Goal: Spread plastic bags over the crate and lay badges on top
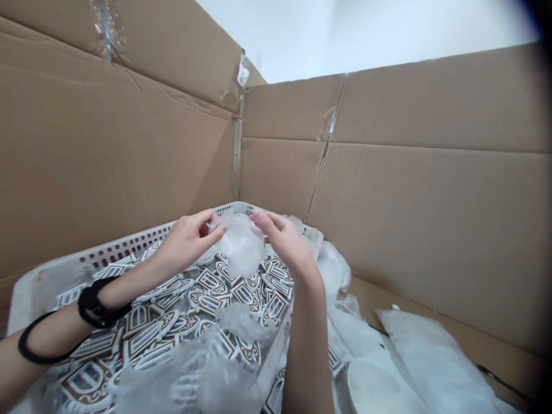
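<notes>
At frame centre, the left hand [190, 238] and right hand [282, 236] each pinch an upper corner of a small clear plastic bag [241, 244]. The bag hangs between both grips, equally near, above the white basket [129, 244] of patterned badges [207, 287].

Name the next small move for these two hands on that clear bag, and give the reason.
Probably pull the mouth of the clear plastic bag apart. The left hand and right hand each pinch its top edge, the bag hangs between them above the white basket of brown-and-white patches, and its mouth does not look opened.
</notes>
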Available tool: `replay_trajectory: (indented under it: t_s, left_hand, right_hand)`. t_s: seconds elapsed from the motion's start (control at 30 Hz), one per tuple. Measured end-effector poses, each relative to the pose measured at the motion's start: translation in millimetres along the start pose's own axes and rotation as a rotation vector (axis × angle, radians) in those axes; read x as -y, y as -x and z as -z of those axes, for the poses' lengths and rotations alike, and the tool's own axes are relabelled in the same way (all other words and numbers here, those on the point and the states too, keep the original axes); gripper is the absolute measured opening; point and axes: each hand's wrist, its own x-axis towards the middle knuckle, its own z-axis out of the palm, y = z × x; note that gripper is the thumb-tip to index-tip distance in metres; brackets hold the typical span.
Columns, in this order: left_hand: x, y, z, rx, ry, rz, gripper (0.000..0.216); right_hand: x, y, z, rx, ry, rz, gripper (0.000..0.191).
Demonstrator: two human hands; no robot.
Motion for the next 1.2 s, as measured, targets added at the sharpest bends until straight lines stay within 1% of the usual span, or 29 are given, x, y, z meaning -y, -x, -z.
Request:
replay_trajectory:
  t_s: [0.07,0.13,0.17,0.23,0.33,0.43,0.47,0.53,0.57,0.6,0.63,0.7,0.73,0.8,0.87,0.9,0.93,1.0,1.03,1.13,1.2]
  left_hand:
    - [-3.7,3.0,-0.8,-0.04,-0.044,-0.018,0.031]
    - [-6.3,4.0,-0.8,-0.057,-0.025,-0.063,0.03]
    - [-7.2,4.1,-0.6,-0.058,-0.009,-0.092,0.029]
    - [-8.4,4.2,0.4,-0.056,0.012,-0.158,0.028]
    - [-8.0,4.4,3.4,-0.078,0.027,-0.193,0.028]
    - [-3.7,2.7,8.7,-0.119,0.129,-0.226,0.022]
    - [-1.8,1.6,10.5,-0.104,0.19,-0.267,0.017]
    - [1.9,-1.0,12.8,-0.023,0.326,-0.345,0.007]
    - [3.3,-2.1,12.6,0.037,0.39,-0.351,0.007]
    - [4.3,-2.9,11.1,0.103,0.451,-0.327,0.008]
    - [4.9,-3.3,8.4,0.165,0.51,-0.277,0.01]
    - [5.2,-3.0,-0.4,0.235,0.599,-0.133,0.017]
    - [4.9,-2.2,-5.8,0.246,0.617,-0.063,0.024]
    - [3.7,0.2,-16.3,0.223,0.598,0.042,0.048]
    - [2.1,3.0,-23.9,0.211,0.541,0.087,0.074]
    - [1.3,4.4,-26.1,0.208,0.517,0.087,0.081]
    - [0.6,5.6,-27.3,0.198,0.491,0.077,0.084]
    - [-0.8,7.3,-27.7,0.168,0.439,0.031,0.08]
    - [-1.6,7.9,-27.3,0.158,0.424,0.003,0.073]
    - [-4.9,9.4,-26.0,0.171,0.468,-0.039,0.039]
    - [-7.4,10.4,-25.2,0.122,0.486,-0.01,0.025]
  right_hand:
    - [1.2,-0.1,-5.8,-0.003,0.06,0.027,0.039]
    - [-0.6,-2.0,-10.1,0.004,0.121,0.076,0.03]
    - [-2.4,-3.6,-11.2,-0.001,0.114,0.101,0.027]
    - [-6.6,-7.2,-11.0,-0.034,0.018,0.129,0.027]
    - [-12.6,-10.9,-3.4,-0.196,-0.146,0.116,0.028]
    - [-18.0,-10.5,9.7,-0.386,-0.267,0.103,0.028]
    - [-19.6,-9.9,13.8,-0.437,-0.301,0.109,0.028]
    - [-21.6,-8.8,19.6,-0.525,-0.341,0.133,0.027]
    - [-21.8,-8.4,20.7,-0.547,-0.343,0.141,0.026]
    - [-21.3,-8.2,20.5,-0.55,-0.338,0.143,0.025]
    - [-20.0,-8.2,19.0,-0.533,-0.33,0.143,0.024]
    - [-15.4,-8.1,12.5,-0.455,-0.306,0.145,0.021]
    - [-12.2,-8.0,8.0,-0.4,-0.292,0.147,0.02]
    - [-4.9,-7.4,-1.6,-0.275,-0.26,0.154,0.018]
    - [2.1,-6.4,-9.8,-0.146,-0.238,0.159,0.015]
    - [4.9,-5.8,-12.8,-0.097,-0.232,0.163,0.014]
    - [7.0,-5.2,-14.8,-0.062,-0.229,0.165,0.014]
    - [8.6,-4.4,-16.1,-0.032,-0.225,0.168,0.014]
    - [8.2,-4.1,-15.6,-0.028,-0.223,0.168,0.015]
    - [3.5,-4.2,-12.3,-0.018,-0.198,0.168,0.019]
    - [-1.3,-5.3,-10.3,-0.014,-0.161,0.173,0.021]
